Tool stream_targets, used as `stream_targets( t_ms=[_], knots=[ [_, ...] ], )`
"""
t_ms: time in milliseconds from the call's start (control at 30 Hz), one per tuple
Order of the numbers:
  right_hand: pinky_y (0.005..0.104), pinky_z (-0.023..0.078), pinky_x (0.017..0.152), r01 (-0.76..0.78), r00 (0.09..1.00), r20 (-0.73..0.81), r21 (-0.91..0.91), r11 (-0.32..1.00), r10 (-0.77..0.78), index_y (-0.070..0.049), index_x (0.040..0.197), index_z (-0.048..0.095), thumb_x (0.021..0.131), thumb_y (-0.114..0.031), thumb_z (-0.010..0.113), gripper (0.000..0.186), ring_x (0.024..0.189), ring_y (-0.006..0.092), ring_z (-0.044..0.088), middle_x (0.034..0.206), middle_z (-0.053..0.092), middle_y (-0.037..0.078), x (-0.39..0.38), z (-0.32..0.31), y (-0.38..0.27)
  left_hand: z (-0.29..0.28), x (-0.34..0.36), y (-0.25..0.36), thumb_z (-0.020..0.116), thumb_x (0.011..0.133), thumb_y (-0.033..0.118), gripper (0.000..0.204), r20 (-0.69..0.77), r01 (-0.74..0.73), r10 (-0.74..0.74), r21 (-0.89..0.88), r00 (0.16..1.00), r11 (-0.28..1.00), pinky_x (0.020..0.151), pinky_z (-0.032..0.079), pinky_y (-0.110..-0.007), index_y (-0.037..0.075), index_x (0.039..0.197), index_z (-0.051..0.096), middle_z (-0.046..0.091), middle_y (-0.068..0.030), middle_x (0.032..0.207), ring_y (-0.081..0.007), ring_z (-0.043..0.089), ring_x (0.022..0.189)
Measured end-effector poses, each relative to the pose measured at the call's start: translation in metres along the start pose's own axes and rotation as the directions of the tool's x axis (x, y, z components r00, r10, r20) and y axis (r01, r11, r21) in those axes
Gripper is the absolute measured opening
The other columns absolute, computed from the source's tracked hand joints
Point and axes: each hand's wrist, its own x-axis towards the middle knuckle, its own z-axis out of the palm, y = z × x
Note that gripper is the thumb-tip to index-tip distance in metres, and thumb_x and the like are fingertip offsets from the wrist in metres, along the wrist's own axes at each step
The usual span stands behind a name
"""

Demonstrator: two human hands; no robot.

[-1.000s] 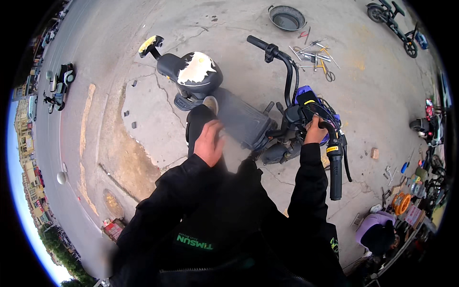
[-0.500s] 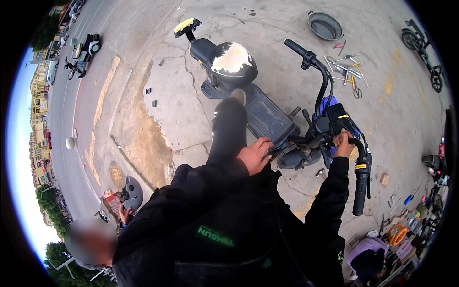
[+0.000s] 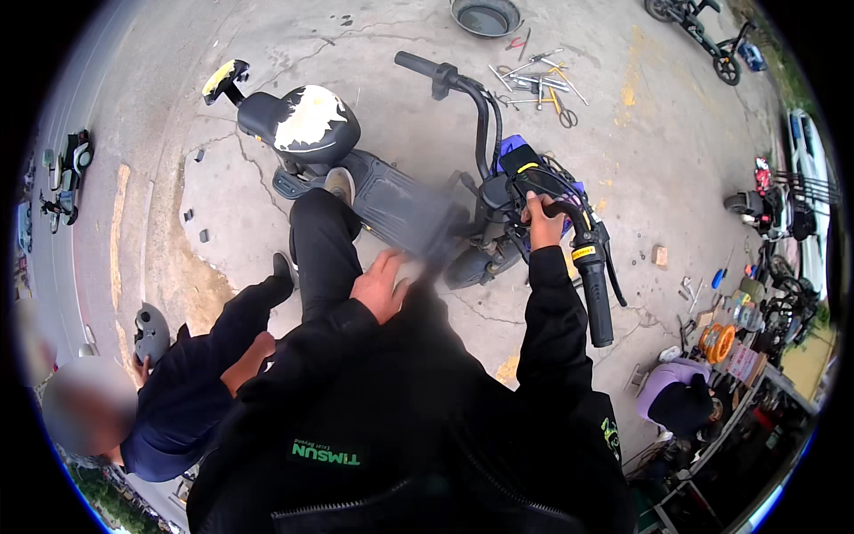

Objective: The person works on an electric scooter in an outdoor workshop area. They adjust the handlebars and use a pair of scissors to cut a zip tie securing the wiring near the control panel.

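Note:
An electric scooter with a black footboard [image 3: 391, 200] and a torn, pale-patched seat [image 3: 311, 116] stands in front of me. My right hand [image 3: 543, 221] is closed round the inner end of its handlebar [image 3: 583, 236], beside the black display unit [image 3: 519, 160]. Just left of the front of the footboard, my left hand [image 3: 381, 285] hovers over or rests on my dark clothing; which one, I cannot tell. Its fingers are loosely bent, thumb apart, with nothing seen in them. One shoe [image 3: 340, 184] of mine is by the footboard; my other leg is smeared by motion.
Spanners and scissors [image 3: 543, 84] lie on the concrete beyond the handlebar, near a black basin [image 3: 485, 18]. At left another person holds a grey helmet [image 3: 153, 334]. A person in lilac [image 3: 676, 396] bends among parts at lower right, near an orange coil [image 3: 716, 343].
My view has swung right, so the scooter sits further left. The left hand has drawn back slightly from the footboard's front. My right hand keeps its hold on the handlebar.

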Motion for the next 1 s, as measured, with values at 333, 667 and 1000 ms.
stream_targets(
  t_ms=[333,667,1000],
  knots=[
    [0.0316,0.05,0.087,-0.314,0.922,-0.226,0.037,0.949,0.314,0.003,0.122,0.054,0.099,-0.03,0.057,0.04,0.097,0.0208,0.065,0.109,0.066,0.012,-0.154,-0.154,-0.01,0.002,0.044,0.015,0.063,0.089,0.014,0.035,0.043,-0.095,0.098,-0.085,0.994,0.992,0.085,0.051,-0.041,0.004,0.122,0.053,0.053,-0.0146,0.125,-0.0328,0.062,0.103],
    [0.0353,0.045,0.095,0.117,0.964,-0.187,-0.332,0.936,-0.187,0.003,0.127,0.05,0.104,-0.029,0.046,0.04,0.112,0.023,0.059,0.121,0.06,0.016,-0.172,-0.107,-0.196,0.005,0.15,0.103,0.059,0.091,0.011,0.029,-0.038,-0.272,0.27,-0.187,0.962,0.944,0.083,0.05,-0.041,0.003,0.119,0.054,0.058,-0.0164,0.113,-0.0326,0.064,0.096],
    [0.0356,0.046,0.094,-0.008,0.999,-0.034,-0.242,0.97,0.0,0.005,0.126,0.051,0.096,-0.02,0.061,0.04,0.106,0.0225,0.057,0.12,0.059,0.014,-0.157,-0.085,-0.207,0.043,0.183,0.081,0.055,0.095,0.012,0.028,-0.158,-0.173,0.14,-0.222,0.978,0.96,0.084,0.05,-0.04,0.002,0.121,0.054,0.06,-0.0193,0.116,-0.0323,0.066,0.095]
  ],
)
